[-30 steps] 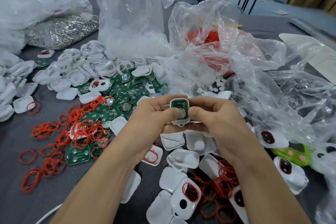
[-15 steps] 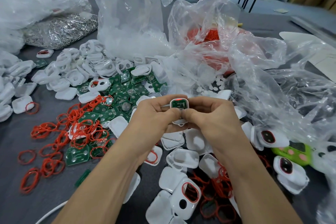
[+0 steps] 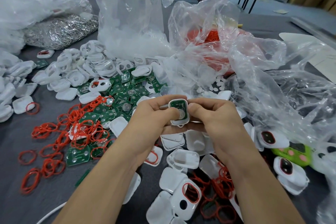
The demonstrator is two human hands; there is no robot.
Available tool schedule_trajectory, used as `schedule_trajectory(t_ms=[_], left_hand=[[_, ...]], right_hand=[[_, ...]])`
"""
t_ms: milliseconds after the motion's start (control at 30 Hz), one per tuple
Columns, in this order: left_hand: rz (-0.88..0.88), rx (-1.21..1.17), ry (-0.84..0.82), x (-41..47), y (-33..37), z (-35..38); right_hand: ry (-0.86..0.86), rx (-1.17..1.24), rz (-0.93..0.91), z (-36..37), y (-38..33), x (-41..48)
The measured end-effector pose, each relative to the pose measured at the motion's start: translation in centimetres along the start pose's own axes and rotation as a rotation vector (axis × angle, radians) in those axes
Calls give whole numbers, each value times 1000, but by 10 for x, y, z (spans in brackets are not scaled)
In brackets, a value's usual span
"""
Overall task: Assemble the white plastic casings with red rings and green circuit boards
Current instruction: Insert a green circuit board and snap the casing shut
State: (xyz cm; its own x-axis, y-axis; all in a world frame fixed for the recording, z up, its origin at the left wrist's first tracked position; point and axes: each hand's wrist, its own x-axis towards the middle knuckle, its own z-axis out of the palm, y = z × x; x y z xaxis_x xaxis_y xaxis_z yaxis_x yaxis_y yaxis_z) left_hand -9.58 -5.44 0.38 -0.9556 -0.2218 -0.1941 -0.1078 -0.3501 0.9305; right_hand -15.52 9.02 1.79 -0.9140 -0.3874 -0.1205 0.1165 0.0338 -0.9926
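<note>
Both hands hold one white plastic casing (image 3: 179,124) above the table's middle, with a green circuit board (image 3: 177,106) seated inside it. My left hand (image 3: 154,114) grips its left side, thumb on the board's round metal disc. My right hand (image 3: 212,116) pinches its right side. Loose red rings (image 3: 80,129) and green circuit boards (image 3: 125,94) lie to the left. White casings (image 3: 181,160) are scattered under my wrists and heaped at the back left (image 3: 72,71).
Crinkled clear plastic bags (image 3: 134,16) rise behind and to the right; one holds red rings (image 3: 211,37). A bag of silver metal parts (image 3: 58,31) lies back left. Finished casings with red rings (image 3: 272,139) and a green case (image 3: 292,154) sit at the right.
The casing, tipped away half a second ago, is tilted back toward me, so the board's face shows fully again. Both hands have stayed at the same spot.
</note>
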Motion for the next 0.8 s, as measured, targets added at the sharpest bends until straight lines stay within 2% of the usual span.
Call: schedule_trajectory(t_ms=[333,533,800], left_hand=[[-34,-49,23,-2,4,3],[-41,-94,41,-3,7,3],[-34,-56,47,-4,7,5]], right_hand=[[17,-11,1,1,-1,-1],[83,27,21,-1,-1,1],[119,86,16,-2,-5,0]])
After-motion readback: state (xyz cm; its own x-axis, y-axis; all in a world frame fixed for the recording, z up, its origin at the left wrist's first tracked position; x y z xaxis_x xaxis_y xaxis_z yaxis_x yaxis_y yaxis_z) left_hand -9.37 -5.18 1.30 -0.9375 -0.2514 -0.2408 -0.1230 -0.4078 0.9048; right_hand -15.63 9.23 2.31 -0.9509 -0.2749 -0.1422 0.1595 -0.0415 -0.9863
